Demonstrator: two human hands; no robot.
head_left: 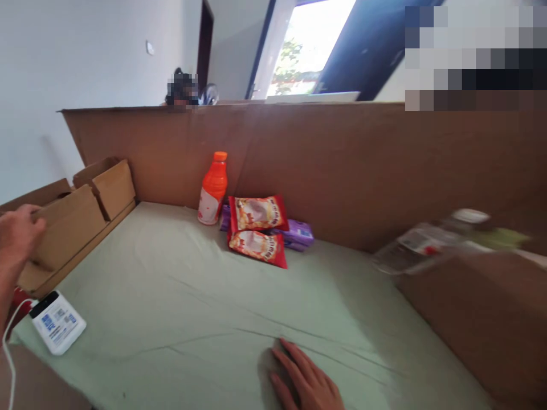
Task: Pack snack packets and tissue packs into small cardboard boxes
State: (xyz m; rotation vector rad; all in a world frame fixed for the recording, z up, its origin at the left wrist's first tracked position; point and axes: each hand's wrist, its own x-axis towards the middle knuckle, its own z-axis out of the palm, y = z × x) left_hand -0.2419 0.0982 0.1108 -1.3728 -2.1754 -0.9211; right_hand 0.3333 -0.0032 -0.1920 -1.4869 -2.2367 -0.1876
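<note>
My left hand [21, 230] is at the left edge by an open cardboard box [70, 228], its fingers curled at the box's rim; what they hold, if anything, is hidden. My right hand [303, 378] rests with fingers spread on the green cloth [171, 319] at the bottom, holding nothing. Farther back, an orange bottle [216, 185] stands upright. Beside it, two red snack packets [258, 213] lie one in front of the other, against purple packages [298, 234].
A white device [58, 323] with a cable lies at the left front. Cardboard walls [320, 165] rise behind and at the right, where a blurred clear plastic bottle [419, 247] leans over the edge. Behind the back wall, a person's head [182, 88] shows.
</note>
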